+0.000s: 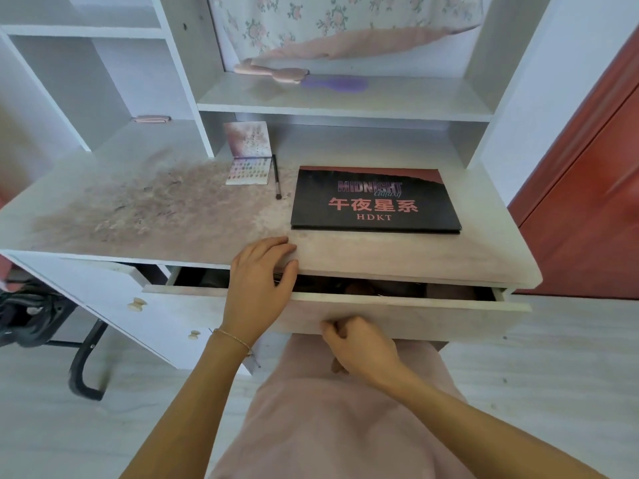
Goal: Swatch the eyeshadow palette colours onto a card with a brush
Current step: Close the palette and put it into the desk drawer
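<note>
A person's left hand (261,281) rests flat on the front edge of a powder-smudged desk (397,261), fingers loosely spread and holding nothing, above a partly open drawer (397,314). The right hand (359,345) is curled against the drawer's front panel; what it grips cannot be told. An open eyeshadow palette (248,156) lies toward the desk's back edge, a brush (276,176) just beside it, a black box (375,200) to the right.
</note>
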Demonstrator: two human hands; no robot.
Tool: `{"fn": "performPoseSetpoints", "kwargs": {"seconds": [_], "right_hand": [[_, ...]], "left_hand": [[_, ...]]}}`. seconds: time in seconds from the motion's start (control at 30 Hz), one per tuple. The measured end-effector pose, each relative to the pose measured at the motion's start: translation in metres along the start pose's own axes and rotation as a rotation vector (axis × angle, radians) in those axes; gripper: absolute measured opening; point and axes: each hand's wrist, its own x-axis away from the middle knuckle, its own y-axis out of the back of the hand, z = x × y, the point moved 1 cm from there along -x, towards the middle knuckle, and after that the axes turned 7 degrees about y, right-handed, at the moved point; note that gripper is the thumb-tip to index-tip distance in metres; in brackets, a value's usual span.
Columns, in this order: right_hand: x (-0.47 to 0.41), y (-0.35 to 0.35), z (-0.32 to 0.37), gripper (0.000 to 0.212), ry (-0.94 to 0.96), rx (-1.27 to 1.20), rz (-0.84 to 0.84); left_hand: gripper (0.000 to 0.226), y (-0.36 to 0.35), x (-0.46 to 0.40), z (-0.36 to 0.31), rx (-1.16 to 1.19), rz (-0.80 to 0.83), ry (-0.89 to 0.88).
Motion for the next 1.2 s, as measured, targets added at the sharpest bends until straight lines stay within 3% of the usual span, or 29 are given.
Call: {"fn": "performPoseSetpoints", "kwargs": {"seconds": [0.1, 0.2, 0.3, 0.37, 0.5, 0.63, 0.77, 0.9, 1.2], "right_hand": [[0.013, 0.019, 0.001, 0.045, 0.094, 0.052, 0.01], [0.026, 0.045, -0.004, 0.022, 0.288, -0.034, -0.111], [0.034, 0.065, -0.011, 0.013, 0.541, 0.264, -0.397], [0.033, 0.071, -0.018, 0.016, 0.597, 0.456, -0.481], [0.023, 0.081, -0.031, 0.026, 0.425, 0.582, -0.342], [0.014, 0.082, -0.037, 0.034, 0.442, 0.624, -0.284], [0.027, 0.075, -0.038, 0.03, 0.476, 0.632, -0.285], [0.057, 0.068, -0.032, 0.007, 0.522, 0.657, -0.279], [0.091, 0.049, -0.043, 0.009, 0.522, 0.587, -0.129]], "left_hand": [[0.024, 0.003, 0.005, -0.001, 0.03, -0.039, -0.048], [0.025, 0.007, 0.016, 0.0, 0.005, -0.116, -0.187], [0.03, 0.008, 0.028, 0.002, -0.015, -0.031, -0.233], [0.035, 0.006, 0.033, 0.003, -0.065, 0.058, -0.202], [0.03, 0.004, 0.032, 0.004, -0.134, 0.117, -0.135], [0.028, 0.006, 0.03, 0.002, -0.131, 0.151, -0.11], [0.025, 0.014, 0.038, 0.003, -0.13, 0.174, -0.126], [0.03, 0.023, 0.066, 0.007, -0.124, 0.18, -0.175], [0.032, 0.025, 0.104, 0.019, -0.061, 0.229, -0.239]]}}
